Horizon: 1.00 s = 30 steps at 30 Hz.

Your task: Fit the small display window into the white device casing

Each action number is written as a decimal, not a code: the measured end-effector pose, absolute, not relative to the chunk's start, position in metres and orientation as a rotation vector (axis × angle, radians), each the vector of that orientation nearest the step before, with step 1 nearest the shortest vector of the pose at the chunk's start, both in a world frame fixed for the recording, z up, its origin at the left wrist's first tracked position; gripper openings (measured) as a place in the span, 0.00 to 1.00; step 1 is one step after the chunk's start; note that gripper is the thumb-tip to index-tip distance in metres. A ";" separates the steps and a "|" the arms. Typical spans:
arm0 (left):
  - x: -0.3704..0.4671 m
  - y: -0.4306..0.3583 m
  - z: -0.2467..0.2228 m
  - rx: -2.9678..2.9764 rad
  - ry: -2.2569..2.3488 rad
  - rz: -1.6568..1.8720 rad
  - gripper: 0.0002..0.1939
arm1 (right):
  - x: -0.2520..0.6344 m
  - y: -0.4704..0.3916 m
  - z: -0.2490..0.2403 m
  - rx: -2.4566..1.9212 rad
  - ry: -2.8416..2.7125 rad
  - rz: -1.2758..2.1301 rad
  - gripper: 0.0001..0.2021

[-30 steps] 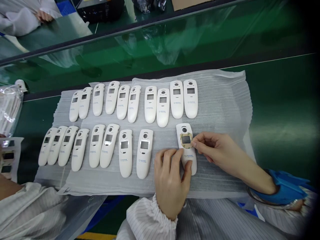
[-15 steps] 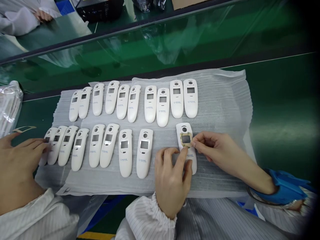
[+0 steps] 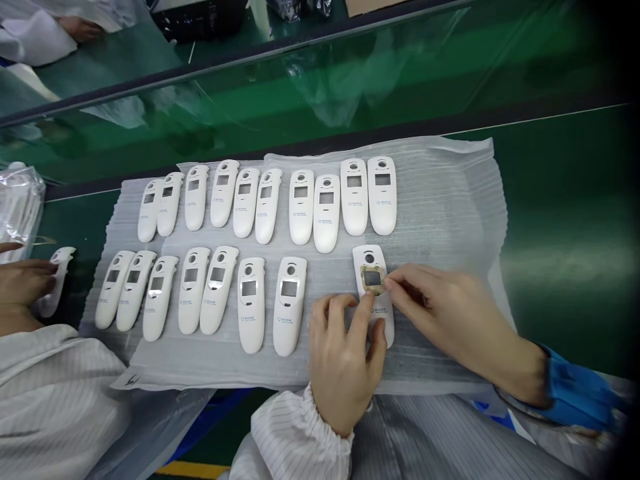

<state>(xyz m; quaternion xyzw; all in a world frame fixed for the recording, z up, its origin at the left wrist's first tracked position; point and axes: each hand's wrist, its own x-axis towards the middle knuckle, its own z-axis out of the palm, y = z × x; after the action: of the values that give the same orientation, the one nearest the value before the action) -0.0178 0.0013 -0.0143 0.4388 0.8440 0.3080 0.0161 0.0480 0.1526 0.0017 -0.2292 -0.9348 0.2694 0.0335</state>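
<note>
A white thermometer casing (image 3: 383, 328) with a blue "ease" print lies on foam sheeting. Around its display window sits a thin yellowish adhesive frame (image 3: 365, 273). My left hand (image 3: 345, 360) is bent over the casing's lower part, steadying it, its index fingertip pressing at the frame's lower edge. From the right, thumb and forefinger of my right hand (image 3: 440, 303) pinch together at the frame's right edge; the fingertips hide what exactly is between them. Left of my hands, the nearest other casing (image 3: 290, 327) lies flat with a bare window.
Several more white casings (image 3: 250, 317) lie in two rows on the white foam sheet (image 3: 445, 213). At far left a co-worker's hand (image 3: 23, 287) holds a casing (image 3: 59, 280) near a plastic bag (image 3: 20, 207). A green barrier (image 3: 350, 87) runs behind.
The co-worker's hand has moved left, taking the leftmost casing of the front row off the sheet. My hands have stayed almost in place, my right hand's wrist slightly lower.
</note>
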 end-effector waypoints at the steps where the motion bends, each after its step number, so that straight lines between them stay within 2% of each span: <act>1: -0.018 0.002 -0.014 1.367 2.627 0.954 0.18 | 0.048 0.152 0.002 -0.648 -2.895 0.720 0.14; 8: -0.020 0.003 -0.012 1.371 2.641 0.897 0.17 | 0.047 0.151 0.010 -0.365 -2.890 0.293 0.14; 12: -0.022 0.003 -0.010 1.390 2.651 0.876 0.15 | 0.048 0.150 0.014 -0.318 -2.868 0.215 0.14; 16: -0.022 0.003 -0.009 1.395 2.648 0.865 0.15 | 0.046 0.155 0.014 -0.416 -2.884 0.194 0.18; 19: -0.022 0.003 -0.010 1.400 2.643 0.879 0.15 | 0.045 0.164 0.013 -0.670 -2.938 0.413 0.18; 23: -0.022 0.003 -0.011 1.407 2.635 0.894 0.15 | 0.041 0.174 0.010 -0.900 -2.853 1.064 0.15; 25: -0.022 0.003 -0.011 1.403 2.630 0.897 0.15 | 0.039 0.176 0.007 -0.920 -2.780 1.276 0.15; 30: -0.021 0.003 -0.009 1.415 2.603 0.846 0.18 | 0.038 0.176 0.003 -0.962 -2.682 1.444 0.16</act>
<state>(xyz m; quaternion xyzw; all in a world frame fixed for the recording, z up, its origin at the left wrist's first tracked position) -0.0212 0.0028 -0.0090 0.4589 0.8445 0.2746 0.0300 0.0379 0.1760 0.0026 -0.3009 -0.8394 0.4519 -0.0265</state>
